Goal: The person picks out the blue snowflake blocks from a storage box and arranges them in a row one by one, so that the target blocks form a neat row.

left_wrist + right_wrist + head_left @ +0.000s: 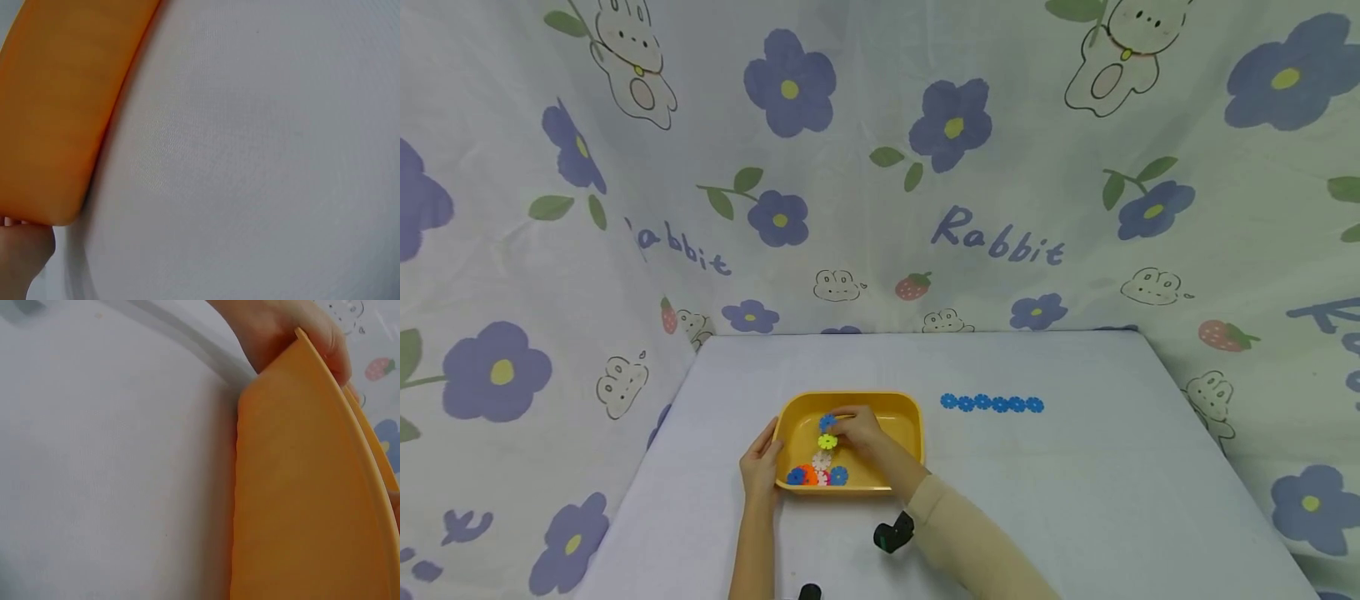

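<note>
A yellow plastic tray (pixel 880 482) lies on the table. My left hand (pixel 762 467) grips its left end, and in the right wrist view the left hand (pixel 294 331) wraps the corner of the rim. Inside the tray my right hand (pixel 859 431) pinches a blue flower-shaped disc (pixel 827 422) between thumb and fingertips. Just below that disc is a yellow-green one (pixel 827 442), then a white one (pixel 822 460). Along the tray's near left side sit blue (pixel 795 476), orange (pixel 808 474), pink-and-white (pixel 823 477) and another blue disc (pixel 838 476).
To the right of the tray, several blue flower discs (pixel 992 403) form a row on the white tablecloth (pixel 1075 483). A black wrist device (pixel 893 533) shows beside the right sleeve. Behind the table hangs a cloth (pixel 865 167) printed with flowers and rabbits.
</note>
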A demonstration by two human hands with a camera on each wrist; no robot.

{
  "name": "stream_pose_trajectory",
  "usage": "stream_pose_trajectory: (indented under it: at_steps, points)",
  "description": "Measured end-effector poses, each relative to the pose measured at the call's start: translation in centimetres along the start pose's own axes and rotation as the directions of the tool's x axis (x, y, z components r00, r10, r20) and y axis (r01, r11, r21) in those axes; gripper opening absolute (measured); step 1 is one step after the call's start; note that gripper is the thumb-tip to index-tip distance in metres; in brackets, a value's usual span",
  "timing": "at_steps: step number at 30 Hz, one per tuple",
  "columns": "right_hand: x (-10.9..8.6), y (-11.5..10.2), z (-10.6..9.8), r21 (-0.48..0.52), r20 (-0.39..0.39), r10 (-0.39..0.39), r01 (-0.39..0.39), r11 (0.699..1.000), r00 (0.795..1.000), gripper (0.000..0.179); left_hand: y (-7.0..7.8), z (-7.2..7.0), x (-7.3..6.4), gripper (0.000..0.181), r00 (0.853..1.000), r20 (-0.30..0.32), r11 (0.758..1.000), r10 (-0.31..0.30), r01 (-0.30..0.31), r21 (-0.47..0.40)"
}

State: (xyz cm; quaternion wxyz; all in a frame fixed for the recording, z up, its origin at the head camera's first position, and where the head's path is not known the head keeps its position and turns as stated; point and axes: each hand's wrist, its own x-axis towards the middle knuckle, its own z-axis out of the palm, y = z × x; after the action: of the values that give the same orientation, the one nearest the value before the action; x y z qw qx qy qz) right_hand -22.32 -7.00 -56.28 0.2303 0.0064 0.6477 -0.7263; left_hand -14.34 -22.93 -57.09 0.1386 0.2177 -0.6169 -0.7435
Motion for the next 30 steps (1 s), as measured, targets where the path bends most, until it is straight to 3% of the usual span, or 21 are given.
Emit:
stream_pose_trajectory:
  at_steps: [3,7,23,30]
  points:
    - [0.3,-0.2,-0.8,0.054,-0.002,-0.016,0.017,0.998,1.000,0.036,0.2,0.0,0.1,0.046,0.999,-0.003,0.999,-0.036,0.036,0.009]
    - [0.3,-0.5,-1.4,0.101,-0.009,-0.039,0.039,0.994,0.999,0.036,0.5,0.2,0.0,0.046,0.999,-0.006,0.999,-0.038,0.038,-0.012]
    - [0.0,-1.1,-2.6,0.113,-0.070,-0.086,0.094,0.989,0.994,0.030,0.5,0.3,0.1,0.046,0.999,-0.033,0.999,-0.026,0.025,-0.026]
    - [-0.5,-1.8,-3.1,0.215,-0.031,-0.036,0.042,0.976,0.999,0.030,0.3,0.3,0.2,0.045,0.999,-0.048,0.999,-0.019,0.017,-0.033]
